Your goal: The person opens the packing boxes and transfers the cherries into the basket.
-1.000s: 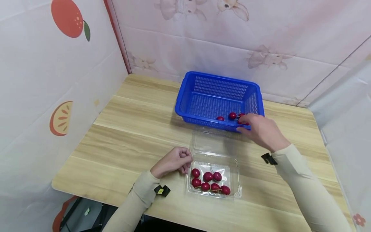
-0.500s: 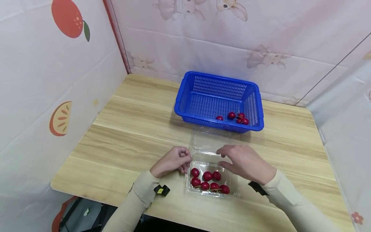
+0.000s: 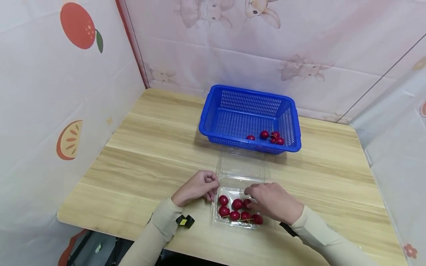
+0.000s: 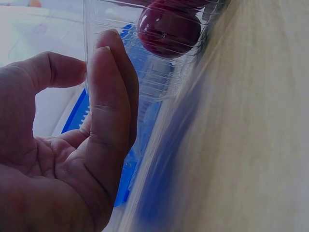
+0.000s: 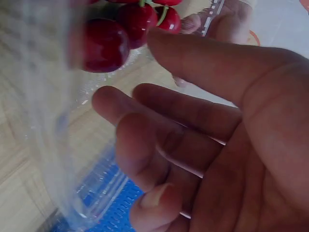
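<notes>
A clear plastic clamshell box [image 3: 232, 193] lies with its lid [image 3: 244, 166] folded back on the table. Several dark red cherries [image 3: 237, 204] sit in it, some with stems. My left hand [image 3: 197, 187] pinches the box's left rim between thumb and fingers; the left wrist view shows a cherry [image 4: 169, 29] behind the clear wall. Over the right part of the box is my right hand [image 3: 275, 203], thumb and fingers apart. In the right wrist view nothing lies between them, and the thumb tip is close to a cherry [image 5: 137, 24].
Behind the lid stands a blue perforated basket [image 3: 246, 116], with several cherries [image 3: 264, 134] at its front right. The wooden table [image 3: 133, 159] has a printed cloth wall [image 3: 213, 55] along its back and cloth at both sides.
My right hand has left the basket's front right corner and come down over the box, toward the cherries. The left hand has stayed at the rim. The camera view has shifted slightly.
</notes>
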Demonstrator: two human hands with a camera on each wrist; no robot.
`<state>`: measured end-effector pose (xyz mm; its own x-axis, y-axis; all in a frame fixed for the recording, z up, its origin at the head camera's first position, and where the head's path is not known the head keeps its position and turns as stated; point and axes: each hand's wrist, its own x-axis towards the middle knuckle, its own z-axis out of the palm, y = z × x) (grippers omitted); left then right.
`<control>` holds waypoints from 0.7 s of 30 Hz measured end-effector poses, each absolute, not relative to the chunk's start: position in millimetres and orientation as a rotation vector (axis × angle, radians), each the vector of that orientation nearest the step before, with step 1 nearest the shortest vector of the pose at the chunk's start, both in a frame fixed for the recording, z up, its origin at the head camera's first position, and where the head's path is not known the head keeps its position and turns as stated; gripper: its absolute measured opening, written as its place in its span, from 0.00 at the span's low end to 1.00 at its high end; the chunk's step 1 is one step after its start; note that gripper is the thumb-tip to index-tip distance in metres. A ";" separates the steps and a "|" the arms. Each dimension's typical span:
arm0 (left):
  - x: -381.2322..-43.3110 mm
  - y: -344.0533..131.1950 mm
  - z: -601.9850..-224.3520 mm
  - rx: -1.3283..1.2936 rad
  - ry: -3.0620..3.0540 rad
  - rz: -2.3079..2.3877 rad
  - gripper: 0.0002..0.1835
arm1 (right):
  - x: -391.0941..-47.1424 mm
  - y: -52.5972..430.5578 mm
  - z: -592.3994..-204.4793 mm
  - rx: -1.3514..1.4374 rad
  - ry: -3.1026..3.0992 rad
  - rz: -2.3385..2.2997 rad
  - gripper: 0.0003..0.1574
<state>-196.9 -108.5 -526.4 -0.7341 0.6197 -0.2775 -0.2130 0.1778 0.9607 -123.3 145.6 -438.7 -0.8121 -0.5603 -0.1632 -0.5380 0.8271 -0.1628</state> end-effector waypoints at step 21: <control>-197.1 -108.7 -529.9 0.397 1.798 1.638 0.07 | -121.2 143.7 -463.3 -0.845 2.835 -0.101 0.12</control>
<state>-197.1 -108.7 -529.9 -0.7333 0.6256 -0.2663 -0.2070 0.1677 0.9639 -121.2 143.7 -463.3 -0.8220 -0.5484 -0.1539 -0.5360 0.8361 -0.1164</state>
